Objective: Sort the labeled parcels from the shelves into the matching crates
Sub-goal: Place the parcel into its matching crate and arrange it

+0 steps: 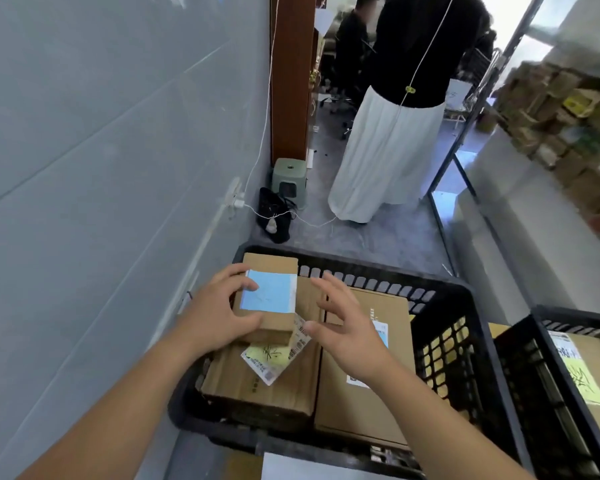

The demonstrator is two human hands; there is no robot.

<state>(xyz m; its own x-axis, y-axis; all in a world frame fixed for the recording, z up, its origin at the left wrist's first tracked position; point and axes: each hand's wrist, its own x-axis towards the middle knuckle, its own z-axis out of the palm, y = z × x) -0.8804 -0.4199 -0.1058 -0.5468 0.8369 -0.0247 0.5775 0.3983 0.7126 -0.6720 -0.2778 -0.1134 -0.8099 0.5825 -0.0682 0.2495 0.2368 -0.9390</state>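
Our left hand (219,317) grips a small cardboard parcel (269,299) with a blue label (269,292) on its top face, fingers curled over the near-left edge and thumb along the side nearest us. That parcel sits inside a black slotted crate (444,327), resting on top of a larger brown box (264,379) that carries a yellow-and-white label (274,355), partly tucked under the small parcel. Our right hand (343,327) hovers just beside the parcel with fingers spread and relaxed, holding nothing and touching nothing that we can make out. Beneath the right hand lies a flat, wide cardboard box (368,403) with a white-and-blue label, filling the right half of the same crate.

To the right stands a second black crate (520,375), touching or nearly touching the first, holding a box with a yellow label (582,375). A grey wall (101,150) runs along our left, with a white plug and cable (238,202) low on it. Ahead on the floor we see a green stool (290,180) and a black bag (274,216). A person in a black top and long white skirt (385,157) stands with their back to us, and another sits further off. Shelves on the right hold stacked brown parcels (568,133), blurred.
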